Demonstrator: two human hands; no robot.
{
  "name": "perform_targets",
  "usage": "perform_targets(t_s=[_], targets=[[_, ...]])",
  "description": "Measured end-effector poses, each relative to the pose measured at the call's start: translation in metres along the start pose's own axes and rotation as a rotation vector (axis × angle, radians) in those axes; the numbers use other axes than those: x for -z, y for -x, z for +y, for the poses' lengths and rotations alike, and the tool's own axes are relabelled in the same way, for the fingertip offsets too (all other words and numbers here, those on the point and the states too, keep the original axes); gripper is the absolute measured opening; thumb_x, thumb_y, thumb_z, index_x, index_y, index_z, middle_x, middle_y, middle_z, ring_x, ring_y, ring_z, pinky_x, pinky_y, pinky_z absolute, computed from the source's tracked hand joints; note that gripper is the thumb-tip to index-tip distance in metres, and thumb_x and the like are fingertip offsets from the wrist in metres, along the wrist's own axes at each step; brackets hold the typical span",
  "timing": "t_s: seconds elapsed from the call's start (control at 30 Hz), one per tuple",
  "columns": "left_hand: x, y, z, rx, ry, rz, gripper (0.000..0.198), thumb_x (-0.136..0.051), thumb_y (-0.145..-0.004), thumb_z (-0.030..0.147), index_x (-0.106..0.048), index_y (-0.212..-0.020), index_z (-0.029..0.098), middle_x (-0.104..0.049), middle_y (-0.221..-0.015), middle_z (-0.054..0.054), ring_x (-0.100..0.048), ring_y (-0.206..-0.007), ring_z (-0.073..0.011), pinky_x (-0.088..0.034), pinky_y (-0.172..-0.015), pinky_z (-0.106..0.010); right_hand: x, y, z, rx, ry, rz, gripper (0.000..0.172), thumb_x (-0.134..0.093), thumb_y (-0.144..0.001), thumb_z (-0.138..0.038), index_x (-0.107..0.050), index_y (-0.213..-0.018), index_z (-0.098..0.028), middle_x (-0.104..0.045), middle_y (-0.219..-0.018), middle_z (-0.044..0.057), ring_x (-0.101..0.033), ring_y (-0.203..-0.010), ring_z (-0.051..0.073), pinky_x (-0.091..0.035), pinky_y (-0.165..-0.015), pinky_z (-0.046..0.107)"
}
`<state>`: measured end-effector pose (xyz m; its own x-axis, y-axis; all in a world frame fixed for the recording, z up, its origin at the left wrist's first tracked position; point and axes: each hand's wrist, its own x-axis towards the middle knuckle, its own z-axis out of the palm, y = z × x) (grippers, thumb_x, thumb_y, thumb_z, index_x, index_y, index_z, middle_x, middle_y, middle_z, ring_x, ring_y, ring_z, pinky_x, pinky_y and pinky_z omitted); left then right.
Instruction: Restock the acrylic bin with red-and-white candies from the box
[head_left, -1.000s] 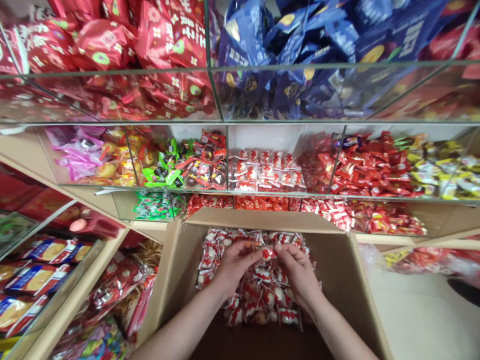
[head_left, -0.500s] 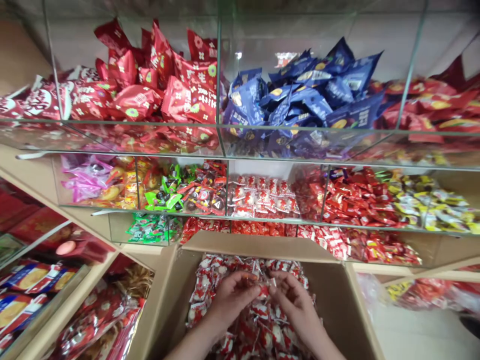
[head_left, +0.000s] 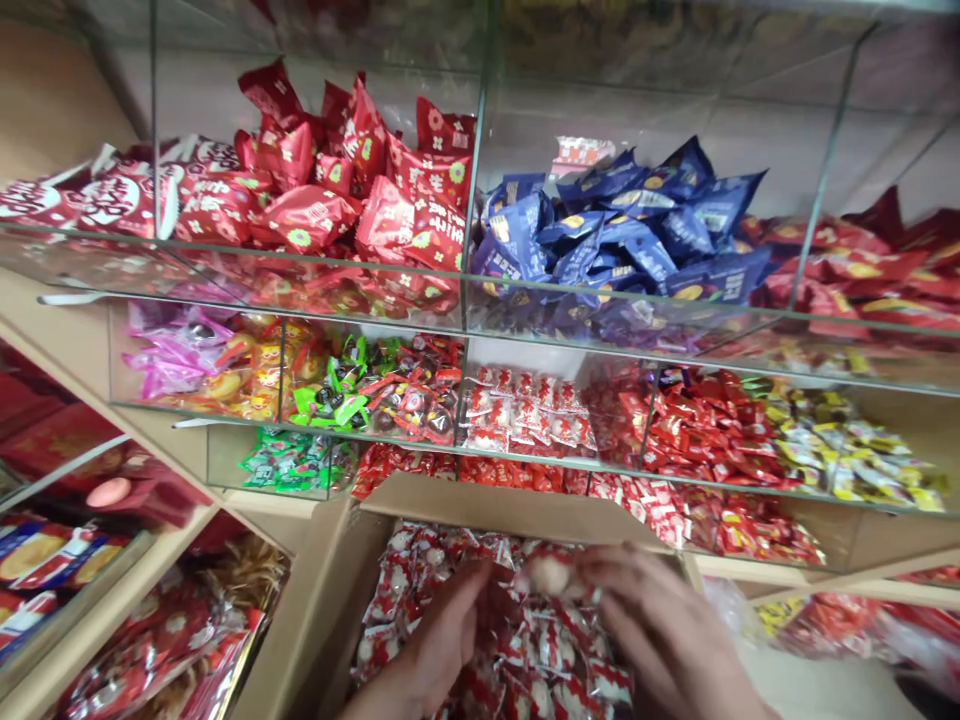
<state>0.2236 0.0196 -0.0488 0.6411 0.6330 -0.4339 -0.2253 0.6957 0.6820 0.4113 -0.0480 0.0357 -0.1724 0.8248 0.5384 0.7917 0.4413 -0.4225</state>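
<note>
A cardboard box (head_left: 480,505) stands in front of me, filled with small clear-wrapped sweets (head_left: 551,645) in red and white. Over its far part, my right hand (head_left: 649,610) pinches one wrapped candy (head_left: 549,575) by its right end; motion blurs these fingers. My left hand (head_left: 442,625) is low over the left of the pile, palm turned inward and fingers stretched. Nothing shows in its grip, though its fingertips are partly in shade.
Just behind the box, a glass-fronted shelf tray holds rows of similar red-white packets (head_left: 529,410). Beside them lie green sweets (head_left: 349,380) and red sweets (head_left: 709,425). Higher up are blue packets (head_left: 622,225) and large red packets (head_left: 315,190). Glass edges run above the box.
My hands, close together at the far part of the pile before, have moved apart. My right hand has shifted right with a candy at its fingertips. The view has tilted slightly.
</note>
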Motion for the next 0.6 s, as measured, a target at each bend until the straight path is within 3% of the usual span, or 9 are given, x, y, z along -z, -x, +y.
perform_targets(t_s=[0.13, 0.2, 0.3, 0.4, 0.6], targets=[[0.005, -0.003, -0.009, -0.021, -0.152, 0.045, 0.023, -0.060, -0.071, 0.040, -0.054, -0.078, 0.019, -0.061, -0.067, 0.001, -0.050, -0.053, -0.0084, -0.029, -0.048, -0.019, 0.014, -0.058, 0.033, -0.095, 0.298, 0.190, 0.007, -0.045, -0.082, -0.022, -0.051, -0.085, -0.020, -0.059, -0.083, 0.007, -0.056, -0.076, 0.018, -0.044, -0.068, 0.028], [0.006, -0.003, -0.013, -0.005, -0.240, 0.041, 0.024, -0.061, -0.069, 0.041, -0.055, -0.075, 0.019, -0.060, -0.065, 0.002, -0.049, -0.052, -0.0087, -0.029, -0.047, -0.019, 0.008, -0.086, 0.056, -0.188, 0.440, 0.144, 0.012, -0.042, -0.083, -0.024, -0.051, -0.079, -0.018, -0.056, -0.078, 0.007, -0.055, -0.071, 0.018, -0.043, -0.065, 0.028], [0.007, -0.002, -0.016, -0.001, -0.370, 0.054, 0.026, -0.063, -0.065, 0.042, -0.057, -0.076, 0.019, -0.060, -0.064, 0.002, -0.052, -0.055, -0.0106, -0.033, -0.049, -0.020, -0.008, -0.115, 0.083, -0.292, 0.638, -0.035, 0.015, -0.038, -0.085, -0.022, -0.051, -0.080, -0.015, -0.055, -0.080, 0.008, -0.056, -0.068, 0.018, -0.040, -0.060, 0.026], [0.009, -0.001, -0.016, -0.016, -0.509, 0.043, 0.025, -0.063, -0.064, 0.040, -0.059, -0.076, 0.019, -0.059, -0.064, 0.003, -0.051, -0.056, -0.0115, -0.035, -0.052, -0.021, -0.019, -0.122, 0.094, -0.311, 0.733, -0.157, 0.013, -0.040, -0.084, -0.020, -0.051, -0.082, -0.014, -0.055, -0.081, 0.009, -0.057, -0.064, 0.018, -0.038, -0.055, 0.025], [0.008, -0.003, -0.018, 0.026, -0.592, 0.018, 0.016, -0.060, -0.064, 0.033, -0.058, -0.072, 0.019, -0.056, -0.061, 0.004, -0.048, -0.055, -0.0109, -0.034, -0.053, -0.021, -0.020, -0.117, 0.103, -0.327, 0.678, -0.198, 0.013, -0.044, -0.082, -0.024, -0.053, -0.079, -0.015, -0.055, -0.082, 0.008, -0.057, -0.064, 0.016, -0.038, -0.056, 0.024]])
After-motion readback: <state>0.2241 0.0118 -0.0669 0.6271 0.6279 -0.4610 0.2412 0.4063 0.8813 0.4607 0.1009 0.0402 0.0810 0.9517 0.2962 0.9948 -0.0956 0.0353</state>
